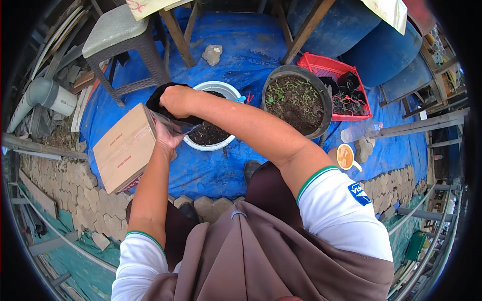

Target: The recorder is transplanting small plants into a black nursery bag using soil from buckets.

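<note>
My left hand [168, 134] holds the near side of a black plastic bag [160, 98], above the left rim of a white basin [228, 90] with dark soil [209, 134] in it. At the bag's mouth is my right hand [177, 101], its fingers bent and partly hidden against the black plastic; whether they hold anything does not show. A cardboard box [126, 148] stands just left of the bag. On the basin's far right edge lies a light blue tool handle [240, 99]. Right of the basin, a round black pot [327, 98] holds soil and small green seedlings.
A red plastic crate [324, 62] with black seedling bags stands behind the pot. A plastic bottle [361, 130], a dipper of brownish liquid [345, 156] and a stone [364, 150] are at the right. A grey stool [124, 49] stands at the back left on the blue tarpaulin [241, 60].
</note>
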### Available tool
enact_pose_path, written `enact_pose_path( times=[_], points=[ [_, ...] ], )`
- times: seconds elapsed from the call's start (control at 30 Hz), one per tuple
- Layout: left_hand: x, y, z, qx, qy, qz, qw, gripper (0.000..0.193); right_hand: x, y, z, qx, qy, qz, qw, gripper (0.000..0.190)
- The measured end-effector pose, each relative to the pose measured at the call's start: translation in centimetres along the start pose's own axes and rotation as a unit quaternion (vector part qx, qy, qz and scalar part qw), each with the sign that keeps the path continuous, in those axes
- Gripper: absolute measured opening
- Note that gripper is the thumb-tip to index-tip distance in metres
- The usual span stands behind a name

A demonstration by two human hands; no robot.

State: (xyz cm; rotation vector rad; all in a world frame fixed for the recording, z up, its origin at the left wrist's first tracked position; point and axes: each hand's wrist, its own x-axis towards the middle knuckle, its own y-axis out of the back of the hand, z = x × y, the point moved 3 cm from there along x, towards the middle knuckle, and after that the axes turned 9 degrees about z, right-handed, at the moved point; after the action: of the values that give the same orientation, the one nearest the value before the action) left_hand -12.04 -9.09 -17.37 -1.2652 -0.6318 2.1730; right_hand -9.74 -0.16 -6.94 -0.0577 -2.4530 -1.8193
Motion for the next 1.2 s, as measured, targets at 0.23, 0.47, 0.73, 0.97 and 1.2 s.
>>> enact_pose_path(
  times=[0.23, 0.47, 0.73, 0.97, 1.2],
  points=[
    [-1.0, -1.7, -0.7, -0.003, 0.030, -0.001, 1.000, 0.053, -1.2, 5.5, 0.2, 0.093, 0.036, 0.073, 0.992, 0.027],
    [-1.5, -0.6, 0.9, -0.018, 0.018, -0.030, 0.999, 0.061, -1.0, 7.3, -1.2, 0.018, -0.038, -0.090, 0.995, 0.043],
    [-1.3, -0.5, 1.0, -0.056, 0.048, -0.066, 0.995, 0.053, -2.2, 3.4, -2.0, -0.052, 0.004, -0.122, 0.991, 0.075],
    [-1.5, -0.1, 1.3, -0.006, 0.051, -0.064, 0.997, 0.054, -1.8, 4.1, 0.0, 0.086, -0.034, -0.136, 0.986, 0.054],
    [-2.1, -1.3, 0.9, -0.007, 0.028, -0.031, 0.999, 0.055, -2.1, 1.2, -1.0, -0.069, -0.030, -0.024, 0.997, 0.064]
  ],
)
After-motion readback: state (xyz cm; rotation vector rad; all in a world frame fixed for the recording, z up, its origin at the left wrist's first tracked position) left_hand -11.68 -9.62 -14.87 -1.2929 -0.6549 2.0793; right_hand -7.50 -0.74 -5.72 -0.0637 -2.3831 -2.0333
